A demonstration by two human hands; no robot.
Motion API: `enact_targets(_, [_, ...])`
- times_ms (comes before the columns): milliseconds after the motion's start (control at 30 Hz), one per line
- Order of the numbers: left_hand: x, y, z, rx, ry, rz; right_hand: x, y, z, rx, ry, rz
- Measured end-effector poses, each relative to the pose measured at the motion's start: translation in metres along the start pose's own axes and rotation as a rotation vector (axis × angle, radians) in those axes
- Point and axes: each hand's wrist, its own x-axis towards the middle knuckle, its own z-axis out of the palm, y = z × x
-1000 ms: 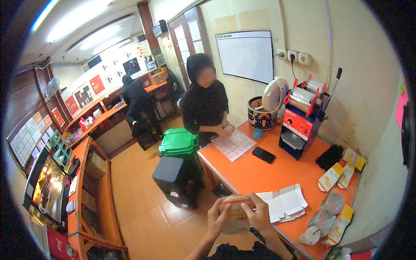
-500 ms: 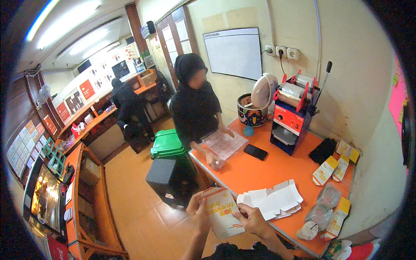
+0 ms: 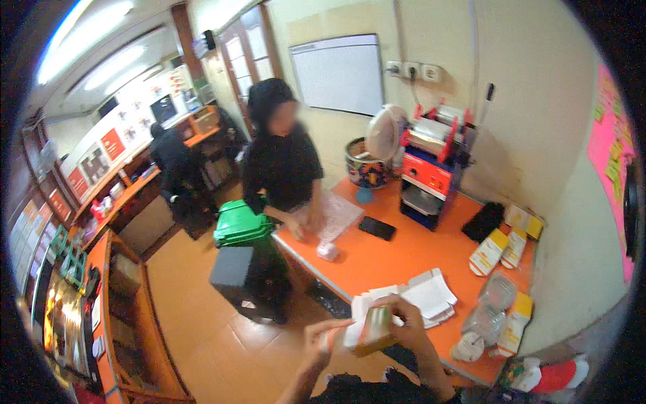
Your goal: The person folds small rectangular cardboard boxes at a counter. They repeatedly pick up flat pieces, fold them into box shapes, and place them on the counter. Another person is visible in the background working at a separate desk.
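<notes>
Between my hands, in front of my body, is a small white, yellow and orange carton box (image 3: 370,331), tilted and opened out into a box shape. My right hand (image 3: 408,322) grips its right side and top, fingers wrapped over it. At the box's left end, my left hand (image 3: 321,341) pinches what looks like its end flap; motion blurs the fingertips. Just beyond my hands, unfolded white cardboard cartons (image 3: 431,296) lie on the orange table (image 3: 404,259).
A co-worker (image 3: 286,151) stands across the table beside a clear plastic sheet (image 3: 342,214) and a small wrapped item (image 3: 328,251). A phone (image 3: 377,228), cup-sealing machine (image 3: 431,175) and patterned bucket (image 3: 367,174) stand beyond. Yellow-white cartons (image 3: 489,252) and clear containers (image 3: 486,320) lie right; a black bin (image 3: 235,286) stands left.
The carton, flat half a second ago, now has depth as a box and is turned. My view has swung right. The co-worker's hand has left the small wrapped item, and both hands are together.
</notes>
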Motion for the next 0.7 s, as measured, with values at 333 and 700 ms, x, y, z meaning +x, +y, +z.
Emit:
enact_targets(333, [0.013,-0.007,0.001,-0.256,-0.052,-0.097,-0.016,0.044,-0.053,-0.192,0.034,0.123])
enact_targets(700, [-0.012,-0.023,-0.012,0.004,0.012,-0.216,0.014,0.075,-0.109,-1.248,0.570,-0.091])
